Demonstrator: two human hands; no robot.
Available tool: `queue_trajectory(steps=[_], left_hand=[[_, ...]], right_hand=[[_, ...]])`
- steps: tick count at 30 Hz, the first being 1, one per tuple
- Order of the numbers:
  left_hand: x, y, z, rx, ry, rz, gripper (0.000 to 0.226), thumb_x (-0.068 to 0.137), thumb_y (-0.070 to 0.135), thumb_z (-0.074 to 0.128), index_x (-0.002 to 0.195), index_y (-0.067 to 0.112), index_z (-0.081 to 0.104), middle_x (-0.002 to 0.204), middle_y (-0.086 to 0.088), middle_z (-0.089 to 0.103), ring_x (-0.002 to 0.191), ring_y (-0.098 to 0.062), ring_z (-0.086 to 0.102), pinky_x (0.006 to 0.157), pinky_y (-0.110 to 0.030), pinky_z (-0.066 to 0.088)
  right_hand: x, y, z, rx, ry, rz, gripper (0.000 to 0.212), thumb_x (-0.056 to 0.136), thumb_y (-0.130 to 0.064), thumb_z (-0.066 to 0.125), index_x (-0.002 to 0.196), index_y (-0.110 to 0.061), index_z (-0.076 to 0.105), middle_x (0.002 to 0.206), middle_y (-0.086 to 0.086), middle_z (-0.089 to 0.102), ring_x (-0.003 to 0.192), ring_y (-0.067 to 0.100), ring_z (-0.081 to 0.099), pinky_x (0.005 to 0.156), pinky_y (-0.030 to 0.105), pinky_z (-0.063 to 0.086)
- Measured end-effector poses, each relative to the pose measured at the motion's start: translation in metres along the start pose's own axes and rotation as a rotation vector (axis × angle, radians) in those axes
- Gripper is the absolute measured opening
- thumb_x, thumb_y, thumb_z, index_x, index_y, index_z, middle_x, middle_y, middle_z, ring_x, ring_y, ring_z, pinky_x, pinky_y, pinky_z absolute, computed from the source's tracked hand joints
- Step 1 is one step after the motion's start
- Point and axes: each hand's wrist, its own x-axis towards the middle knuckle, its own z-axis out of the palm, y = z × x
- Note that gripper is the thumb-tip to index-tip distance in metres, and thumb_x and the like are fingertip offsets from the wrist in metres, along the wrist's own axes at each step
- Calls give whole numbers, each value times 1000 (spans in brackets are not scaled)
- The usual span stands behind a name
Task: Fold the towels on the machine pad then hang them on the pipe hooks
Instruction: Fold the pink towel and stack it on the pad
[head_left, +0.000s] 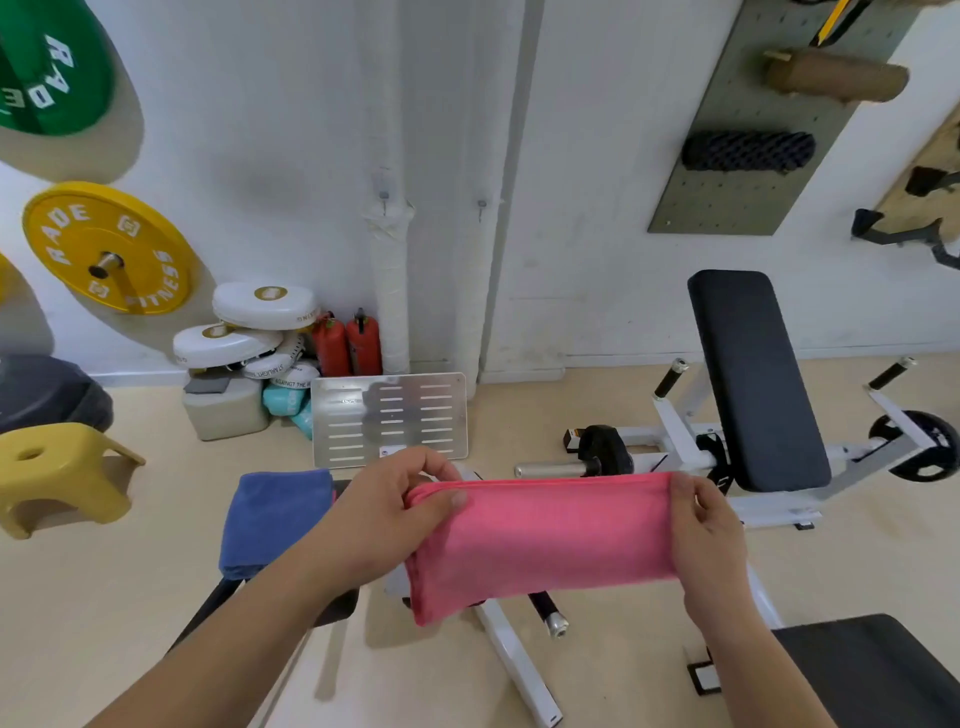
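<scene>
Both the left hand (387, 512) and right hand (698, 512) pinch the folded pink towel (540, 540) right of the blue towel (275, 514), keeping its layers together for hanging.

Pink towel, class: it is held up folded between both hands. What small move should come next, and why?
Probably lift the pink towel toward the pipe hook: it already looks folded, the left hand and right hand pinch its top corners in the air, and that hook is bare.
</scene>
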Motion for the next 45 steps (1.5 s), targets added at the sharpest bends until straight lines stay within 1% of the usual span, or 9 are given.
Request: queue_trajectory(steps=[5,12,21,29,32,35,37,41,45], left_hand=[[21,11,34,-63,109,-71,18,93,36,73,79,24,72,77,2,72,63,0,62,54,-14,49],[39,28,67,142,-80,71,16,99,43,58,90,46,71,81,15,72,75,0,64,65,-9,47],[53,58,86,124,60,40,58,92,60,43,70,9,57,53,10,47,54,-3,47,55,-15,39],[52,46,82,156,-301,-64,3,94,23,73,97,25,74,88,7,80,82,-4,74,80,-24,57],[50,45,83,53,-204,-75,11,97,13,69,97,19,77,80,6,78,73,0,69,74,-20,55],[50,41,85,-653,-94,-251,19,96,14,66,106,0,74,95,-19,70,90,-27,65,89,-39,53],[53,36,92,-894,28,-335,19,97,20,63,103,7,77,91,-15,67,86,-28,60,81,-41,51],[56,21,113,-409,295,-391,21,105,24,58,96,22,77,85,-8,73,76,-25,65,63,-42,63],[51,5,118,-547,207,-528,25,102,33,62,101,12,77,91,-15,71,82,-30,65,71,-43,61]], right_hand=[[20,11,-29,14,17,24,33,105,-49,43,101,-27,69,100,1,67,98,21,60,78,36,45],[51,22,-74,20,26,41,29,106,-41,44,95,-31,68,100,-2,69,99,17,62,81,35,45],[82,0,-94,-23,51,-162,37,107,-41,41,86,-16,60,81,3,58,76,17,53,70,34,42],[93,17,-105,-23,32,-123,36,106,-40,45,93,-13,65,94,17,65,78,17,55,71,32,44],[94,21,-105,3,12,-102,33,105,-44,48,94,-20,67,99,9,69,86,15,59,76,33,46],[94,22,-103,58,1,-76,33,105,-45,48,91,-22,68,92,3,66,85,14,56,74,32,43],[92,20,-98,85,-36,-52,33,106,-43,46,87,-24,67,86,-2,60,81,14,53,70,30,41],[90,27,-84,41,-87,27,33,105,-44,45,91,-26,68,97,2,66,88,20,59,75,34,46],[81,36,-73,53,-61,69,35,103,-46,50,93,-18,68,98,11,66,87,24,59,74,36,45]])
